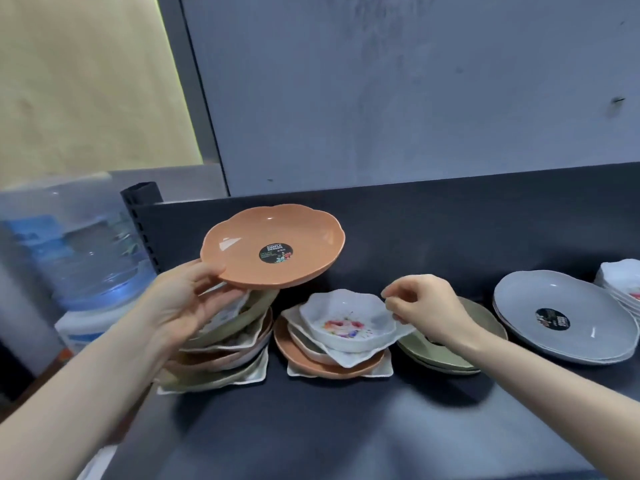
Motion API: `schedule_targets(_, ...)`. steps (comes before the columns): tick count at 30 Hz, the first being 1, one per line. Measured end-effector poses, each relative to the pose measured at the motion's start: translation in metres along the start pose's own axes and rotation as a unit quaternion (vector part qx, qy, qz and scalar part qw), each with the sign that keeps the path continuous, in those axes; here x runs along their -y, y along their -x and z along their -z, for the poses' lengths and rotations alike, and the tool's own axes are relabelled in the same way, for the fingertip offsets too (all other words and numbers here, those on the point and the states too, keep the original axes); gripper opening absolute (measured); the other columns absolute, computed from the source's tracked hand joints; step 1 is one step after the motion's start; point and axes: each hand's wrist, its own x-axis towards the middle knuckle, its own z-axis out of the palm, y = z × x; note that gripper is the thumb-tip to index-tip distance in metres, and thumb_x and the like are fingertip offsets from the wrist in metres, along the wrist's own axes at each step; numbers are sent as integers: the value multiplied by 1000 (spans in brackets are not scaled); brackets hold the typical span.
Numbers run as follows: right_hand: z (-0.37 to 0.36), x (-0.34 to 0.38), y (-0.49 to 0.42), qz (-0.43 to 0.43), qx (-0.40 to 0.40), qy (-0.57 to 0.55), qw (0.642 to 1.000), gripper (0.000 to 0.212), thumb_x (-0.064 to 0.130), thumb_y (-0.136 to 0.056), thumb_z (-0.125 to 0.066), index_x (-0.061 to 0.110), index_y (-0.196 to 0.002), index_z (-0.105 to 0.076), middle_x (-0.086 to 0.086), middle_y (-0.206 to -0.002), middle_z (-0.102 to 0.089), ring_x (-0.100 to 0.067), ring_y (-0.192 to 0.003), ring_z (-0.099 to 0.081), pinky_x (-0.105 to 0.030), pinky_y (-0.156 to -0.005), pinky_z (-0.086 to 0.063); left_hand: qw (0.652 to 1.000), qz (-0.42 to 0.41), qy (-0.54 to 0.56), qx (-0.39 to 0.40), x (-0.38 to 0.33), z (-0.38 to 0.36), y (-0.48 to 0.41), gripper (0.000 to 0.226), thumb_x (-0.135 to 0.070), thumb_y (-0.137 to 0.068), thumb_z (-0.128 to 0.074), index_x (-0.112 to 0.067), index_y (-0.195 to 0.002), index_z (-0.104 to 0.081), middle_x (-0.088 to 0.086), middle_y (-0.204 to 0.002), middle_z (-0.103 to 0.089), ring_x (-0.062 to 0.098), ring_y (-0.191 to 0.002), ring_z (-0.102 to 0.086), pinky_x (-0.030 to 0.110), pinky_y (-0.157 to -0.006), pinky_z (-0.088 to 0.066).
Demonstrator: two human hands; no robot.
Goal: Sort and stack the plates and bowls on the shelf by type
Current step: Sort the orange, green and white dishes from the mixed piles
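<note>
In the head view, the dark shelf [311, 427] runs across the lower half of the frame, and the crockery sits in a row along its back.

At left centre the left hand [187, 299] holds an orange plate [273, 247] level, clear above a leaning mixed pile [225, 348] of green, orange and white pieces. The thumb lies on the near rim and the fingers [214, 294] curl underneath, so the plate is pinched at one edge. Holding it flat and high probably keeps it off the unsteady pile below.

At centre the right hand [429, 313] reaches to a white flowered bowl [346, 320]. Its fingers [398, 289] are drawn together and appear to pinch the bowl's right rim. The bowl tops a second mixed heap, resting on white pieces, an orange plate and a square white plate [384, 370]. It likely has to come off before the orange plate under it can be matched.

Under the right wrist lie green plates [415, 351], already nested together. Toward the right edge sits a stack of grey plates [568, 320], and at the far right a stack of white bowls [623, 282]. These sorted groups are apart from each other, which gives each type its own spot.

A water bottle [86, 244] stands beyond the shelf's left end.
</note>
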Motion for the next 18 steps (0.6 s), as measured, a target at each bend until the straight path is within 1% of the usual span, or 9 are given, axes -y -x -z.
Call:
schedule_targets(2, -15, 28, -6, 19, 36, -30, 999, 16, 9, -79, -59, 15, -75, -73, 6, -67, -71, -8, -56, -68, -24, -62, -56, 1000, -13, 7, -23, -9, 20, 2, 21, 2, -92, -47, 2, -112, -52, 18, -94, -59, 29, -84, -62, 28, -45, -56)
schedule_targets(4, -31, 52, -13, 24, 74, -62, 995, 17, 8, -81, -57, 12, -78, -73, 0, -71, -73, -11, -56, -70, -31, -67, -60, 998, -22, 17, -50, -17, 40, 6, 22, 2, -92, -48, 1, -113, -51, 19, -95, -59, 30, -80, -64, 27, -43, -55)
schedule_targets(7, -58, 81, -28, 11, 124, -93, 988, 17, 15, -87, -59, 6, -85, -73, -7, -76, -74, -19, -63, -73, -35, -69, -62, 996, -33, 26, -81, -26, 63, 16, 10, 2, -91, -49, 4, -99, -55, 21, -94, -61, 29, -63, -70, 27, -41, -54)
schedule_targets(9, -75, 95, -39, -33, 161, -132, 978, 22, 22, -88, -61, 3, -88, -71, -12, -78, -74, -24, -63, -71, -35, -68, -62, 994, -43, 33, -97, -29, 76, 23, 6, 3, -90, -49, 3, -91, -55, 21, -90, -62, 26, -54, -70, 27, -41, -54)
schedule_targets(10, -82, 100, -44, -59, 179, -153, 970, 25, 24, -88, -63, 1, -89, -70, -15, -80, -73, -26, -62, -70, -36, -68, -62, 993, -49, 34, -106, -31, 82, 27, 6, 3, -90, -50, 2, -89, -55, 20, -89, -62, 26, -56, -70, 27, -40, -54)
schedule_targets(12, -93, 108, -52, -104, 208, -173, 957, 28, 25, -85, -65, -3, -90, -67, -20, -84, -73, -29, -62, -67, -39, -69, -61, 990, -59, 38, -126, -35, 93, 34, 8, 3, -90, -49, 1, -88, -56, 19, -86, -63, 30, -69, -68, 26, -40, -53)
schedule_targets(14, -101, 113, -55, -137, 231, -187, 945, 25, 20, -85, -63, -5, -91, -64, -22, -83, -70, -29, -58, -66, -37, -65, -60, 987, -68, 45, -140, -39, 104, 40, 7, 3, -91, -49, 1, -89, -56, 18, -76, -68, 30, -73, -66, 27, -39, -53)
schedule_targets(16, -105, 117, -56, -158, 241, -210, 934, 19, 13, -85, -60, -5, -91, -60, -21, -75, -66, -27, -52, -64, -32, -56, -59, 985, -75, 50, -148, -41, 115, 44, 7, 4, -90, -49, 2, -91, -55, 15, -60, -70, 28, -60, -70, 26, -39, -53)
schedule_targets(18, -105, 121, -59, -162, 230, -226, 932, 15, 8, -85, -59, -7, -90, -59, -21, -70, -63, -26, -50, -62, -29, -51, -58, 983, -79, 53, -156, -41, 123, 47, 7, 4, -90, -49, 2, -92, -56, 15, -60, -70, 25, -50, -69, 26, -39, -52)
